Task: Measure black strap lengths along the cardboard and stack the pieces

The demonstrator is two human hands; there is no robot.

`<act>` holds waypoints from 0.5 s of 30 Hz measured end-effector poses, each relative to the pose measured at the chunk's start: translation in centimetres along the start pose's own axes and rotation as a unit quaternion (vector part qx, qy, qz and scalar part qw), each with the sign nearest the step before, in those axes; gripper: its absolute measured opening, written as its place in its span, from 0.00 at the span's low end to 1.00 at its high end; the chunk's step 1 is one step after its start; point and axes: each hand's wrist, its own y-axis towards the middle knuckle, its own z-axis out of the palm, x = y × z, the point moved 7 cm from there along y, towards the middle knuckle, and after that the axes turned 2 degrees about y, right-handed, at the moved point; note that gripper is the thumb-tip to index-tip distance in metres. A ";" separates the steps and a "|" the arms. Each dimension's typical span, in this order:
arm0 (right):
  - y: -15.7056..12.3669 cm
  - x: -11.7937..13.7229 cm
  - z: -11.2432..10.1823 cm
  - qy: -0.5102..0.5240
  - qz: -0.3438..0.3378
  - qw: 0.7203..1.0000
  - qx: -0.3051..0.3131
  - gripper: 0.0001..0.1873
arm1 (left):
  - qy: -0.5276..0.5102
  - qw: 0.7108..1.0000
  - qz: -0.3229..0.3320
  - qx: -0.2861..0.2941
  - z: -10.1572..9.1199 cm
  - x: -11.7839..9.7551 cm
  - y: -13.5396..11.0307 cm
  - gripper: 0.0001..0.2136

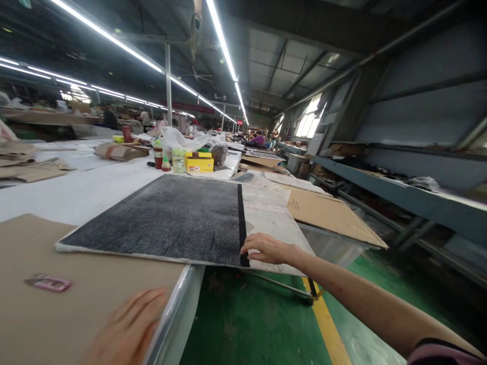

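A dark grey textured sheet of cloth (167, 218) with a pale border lies flat in front of me. Along its right side runs a black strip (242, 218), and beyond that is a pale panel (274, 218). My right hand (268, 249) reaches in from the right, its fingertips at the near end of the black strip. Those fingers are loosely bent and apart, with nothing visibly gripped. Slightly blurred, my left hand (131, 324) is low over the brown table covering (95, 304), near the table's edge, fingers stretched out. Pink-handled thread snips (48, 283) lie to its left.
A yellow box (199, 162), jars and plastic bags stand beyond the sheet. Flat cardboard (335, 213) sits at the right, its corner jutting over the green floor (243, 314). A wheeled metal frame (283, 285) is below. Along the right wall runs a long blue-grey bench (403, 190). People work far back.
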 end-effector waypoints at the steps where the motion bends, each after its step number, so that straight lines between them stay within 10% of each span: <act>1: -0.5 0.0 0.3 0.000 -0.003 1.000 -0.001 0.13 | -0.003 0.998 0.043 0.036 2.0 -2.2 1.7 0.13; 7: -1.1 0.5 1.4 -0.034 -0.014 0.999 -0.012 0.14 | -0.028 0.981 0.089 0.170 10.4 -10.6 8.1 0.16; 15: -0.3 0.6 2.1 -0.116 -0.109 0.987 -0.031 0.12 | -0.027 0.981 0.067 0.182 12.8 -10.2 7.1 0.15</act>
